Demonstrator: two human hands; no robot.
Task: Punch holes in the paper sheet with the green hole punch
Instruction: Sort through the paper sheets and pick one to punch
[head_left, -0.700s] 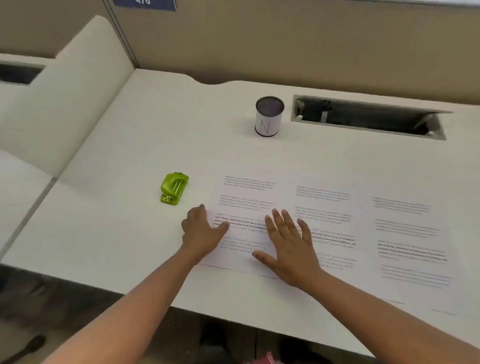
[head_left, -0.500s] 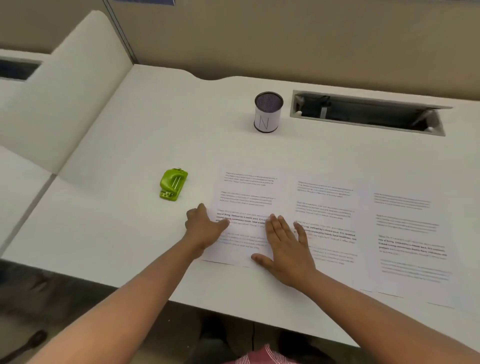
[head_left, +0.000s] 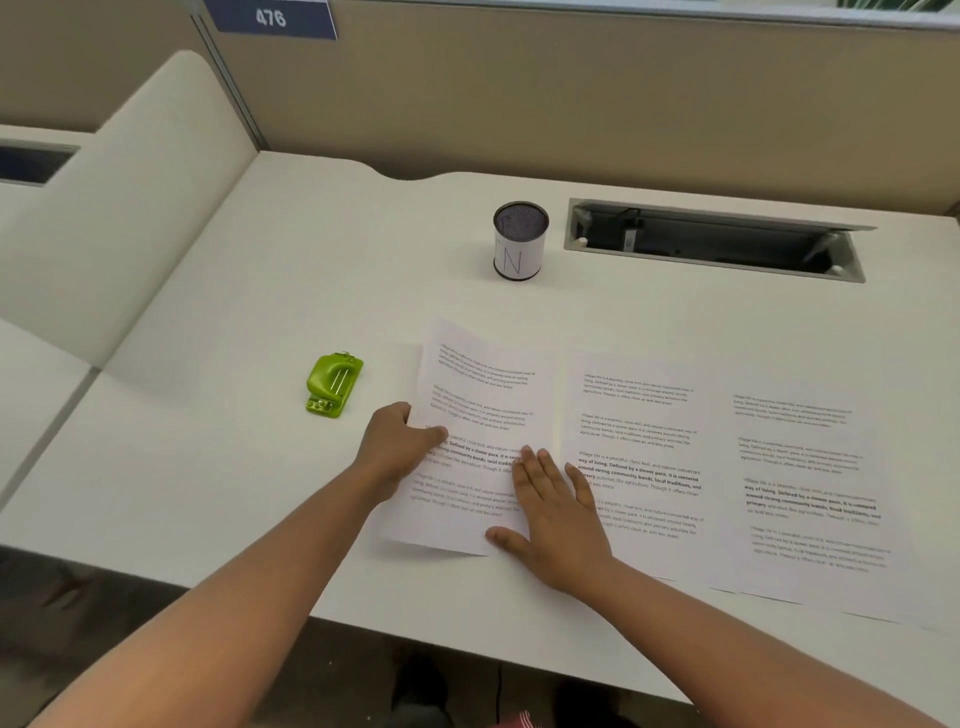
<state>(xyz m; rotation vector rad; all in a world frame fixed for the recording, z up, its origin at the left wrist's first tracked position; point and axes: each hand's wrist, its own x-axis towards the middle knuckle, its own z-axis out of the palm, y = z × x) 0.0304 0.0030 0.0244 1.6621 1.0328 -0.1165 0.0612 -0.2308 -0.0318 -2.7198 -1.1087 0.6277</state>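
Three printed paper sheets lie side by side on the white desk. My left hand (head_left: 397, 447) pinches the left edge of the leftmost sheet (head_left: 480, 395), thumb on top, and that edge is lifted and tilted off the desk. My right hand (head_left: 553, 512) lies flat with spread fingers across the seam between this sheet and the middle sheet (head_left: 639, 415). The green hole punch (head_left: 333, 384) sits on the desk to the left of the sheets, a short way from my left hand, untouched.
A third sheet (head_left: 805, 467) lies at the right. A mesh pen cup (head_left: 520, 241) marked N stands behind the sheets. An open cable tray (head_left: 717, 241) is recessed at the back right. A beige partition (head_left: 130, 208) rises at the left. The desk's front edge (head_left: 467, 647) runs below my wrists.
My left hand has closed on the leftmost sheet's left edge and raised it, so the sheet now tilts and sits skewed. My right hand stays pressed flat in nearly the same spot.
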